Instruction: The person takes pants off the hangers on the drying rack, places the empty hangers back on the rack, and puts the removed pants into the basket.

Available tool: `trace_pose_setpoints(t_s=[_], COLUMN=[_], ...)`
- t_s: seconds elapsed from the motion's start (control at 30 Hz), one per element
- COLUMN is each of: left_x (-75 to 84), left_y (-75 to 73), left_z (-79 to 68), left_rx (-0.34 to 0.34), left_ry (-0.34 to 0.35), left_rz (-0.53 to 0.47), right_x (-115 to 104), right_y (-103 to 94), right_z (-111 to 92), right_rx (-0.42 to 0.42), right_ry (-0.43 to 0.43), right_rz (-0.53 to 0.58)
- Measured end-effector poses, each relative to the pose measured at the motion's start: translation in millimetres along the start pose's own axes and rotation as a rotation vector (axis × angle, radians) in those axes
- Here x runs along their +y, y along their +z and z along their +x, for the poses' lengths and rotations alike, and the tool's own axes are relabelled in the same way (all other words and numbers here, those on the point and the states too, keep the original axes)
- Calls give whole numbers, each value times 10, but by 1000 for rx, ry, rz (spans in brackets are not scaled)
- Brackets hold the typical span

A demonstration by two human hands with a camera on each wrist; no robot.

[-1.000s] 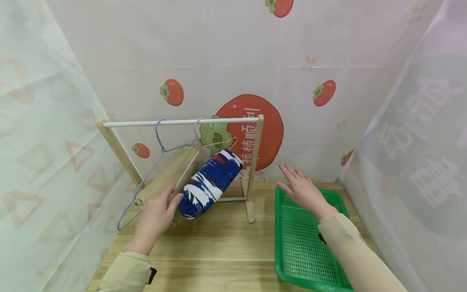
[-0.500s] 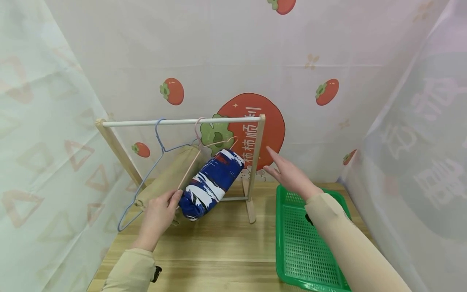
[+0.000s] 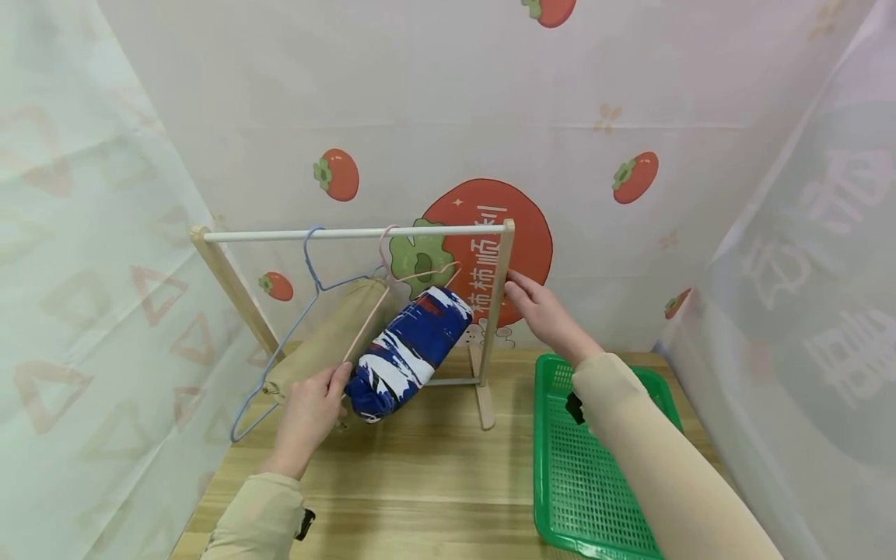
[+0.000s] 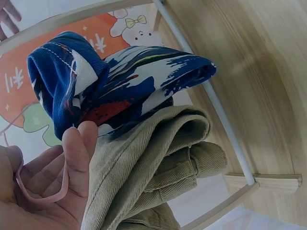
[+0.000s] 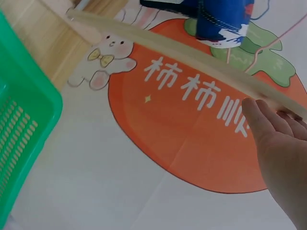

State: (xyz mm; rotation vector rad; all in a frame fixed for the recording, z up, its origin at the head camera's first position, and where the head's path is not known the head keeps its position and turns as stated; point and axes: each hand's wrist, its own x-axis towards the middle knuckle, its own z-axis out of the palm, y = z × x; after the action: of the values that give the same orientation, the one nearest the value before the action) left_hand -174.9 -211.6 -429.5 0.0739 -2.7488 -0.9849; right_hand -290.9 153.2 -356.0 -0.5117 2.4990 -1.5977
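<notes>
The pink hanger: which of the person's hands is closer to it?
The left hand: it holds the pink hanger by its near end. The right hand is apart from the hanger, farther right, at the rack's right post.

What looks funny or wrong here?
The khaki cloth looks uneven on the blue hanger: one corner pokes out bare. The writing on the red fruit print lies sideways, too. I see nothing spilled.

A wooden post (image 3: pixel 495 311) stands between the right hand (image 3: pixel 551 317) and the blue garment (image 3: pixel 414 350), with room to pass in front.
</notes>
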Motion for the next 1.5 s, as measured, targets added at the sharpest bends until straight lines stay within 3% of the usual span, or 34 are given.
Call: trace_pose_setpoints(t_s=[0.2, 0.5, 0.87, 1.3, 1.5], left_x=[6, -11, -81, -48, -79], left_y=[15, 40, 93, 112, 161], left_z=[-6, 12, 15, 76, 67], left_rx=[-4, 35, 114, 35, 93], left_ry=[11, 52, 65, 66, 107], left_rz=[37, 76, 52, 113, 104], right_x=[-77, -108, -88, -68, -64], right_y=[-6, 33, 31, 2, -7], right_z=[86, 189, 295, 308, 306], right_rx=[66, 136, 201, 195, 199], right_ry=[39, 57, 61, 107, 112], right_rz=[204, 278, 210, 144, 115])
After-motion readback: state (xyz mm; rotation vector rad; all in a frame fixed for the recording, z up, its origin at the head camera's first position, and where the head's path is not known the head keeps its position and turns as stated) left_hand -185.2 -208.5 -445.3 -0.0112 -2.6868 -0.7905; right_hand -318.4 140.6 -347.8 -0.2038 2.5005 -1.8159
